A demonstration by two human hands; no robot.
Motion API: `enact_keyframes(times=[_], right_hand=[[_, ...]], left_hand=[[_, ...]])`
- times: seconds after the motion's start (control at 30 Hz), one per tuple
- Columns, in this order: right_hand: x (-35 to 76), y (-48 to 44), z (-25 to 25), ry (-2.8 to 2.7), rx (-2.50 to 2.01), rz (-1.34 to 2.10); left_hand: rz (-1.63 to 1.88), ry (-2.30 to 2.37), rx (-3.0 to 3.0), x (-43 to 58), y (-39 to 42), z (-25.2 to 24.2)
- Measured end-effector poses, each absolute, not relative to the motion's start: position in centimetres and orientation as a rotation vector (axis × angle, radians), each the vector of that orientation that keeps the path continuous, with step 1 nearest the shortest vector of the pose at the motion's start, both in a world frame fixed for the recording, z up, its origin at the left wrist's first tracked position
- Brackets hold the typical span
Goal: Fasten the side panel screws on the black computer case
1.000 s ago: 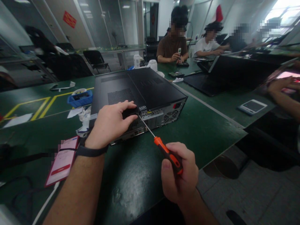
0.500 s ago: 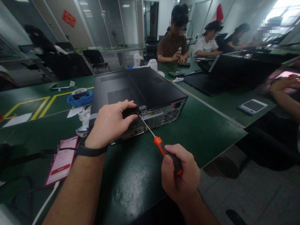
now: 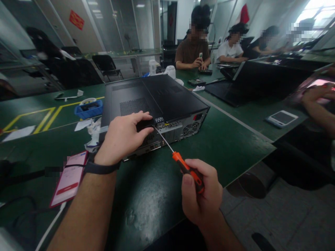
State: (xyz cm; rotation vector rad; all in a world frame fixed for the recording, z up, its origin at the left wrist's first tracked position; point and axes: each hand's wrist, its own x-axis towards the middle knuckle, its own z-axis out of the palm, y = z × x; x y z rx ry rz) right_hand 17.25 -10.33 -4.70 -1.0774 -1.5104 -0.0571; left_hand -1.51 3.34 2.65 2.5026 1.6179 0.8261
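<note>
in the middle: one screwdriver, one black computer. at the left: one blue box. one pink phone lower left plus one gray phone right make two phones lying flat.

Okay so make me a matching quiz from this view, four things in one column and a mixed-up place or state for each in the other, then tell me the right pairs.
Things:
1. Screwdriver
2. Computer case
3. Blue bin
4. Red-edged phone

Places or states:
A. Open-topped, with things inside
B. Lying to the left of the left forearm, screen lit
C. Black, with a round fan grille in one side
D. Gripped in the right hand

Right pairs: 1-D, 2-C, 3-A, 4-B
</note>
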Motion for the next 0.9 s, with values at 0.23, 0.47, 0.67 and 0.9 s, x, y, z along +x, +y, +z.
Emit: enact_keyframes(times=[0.23, 0.47, 0.67, 0.9], right_hand=[[17.18, -10.40, -4.52, -1.505, -1.069, -0.108], [17.23, -10.13, -4.53, -1.505, -1.030, -0.051], [17.15, -10.29, -4.40, -1.488, -1.104, -0.091], [17.16, -10.48, -4.33, -1.493, -1.096, -0.066]], left_hand=[[0.821, 1.619, 2.489, -1.38, 3.31, 2.72], [0.820, 1.623, 2.499, -1.32, 3.24, 2.83], [0.816, 1.614, 2.503, -1.47, 3.24, 2.81], [0.817, 1.616, 2.494, -1.39, 3.25, 2.83]])
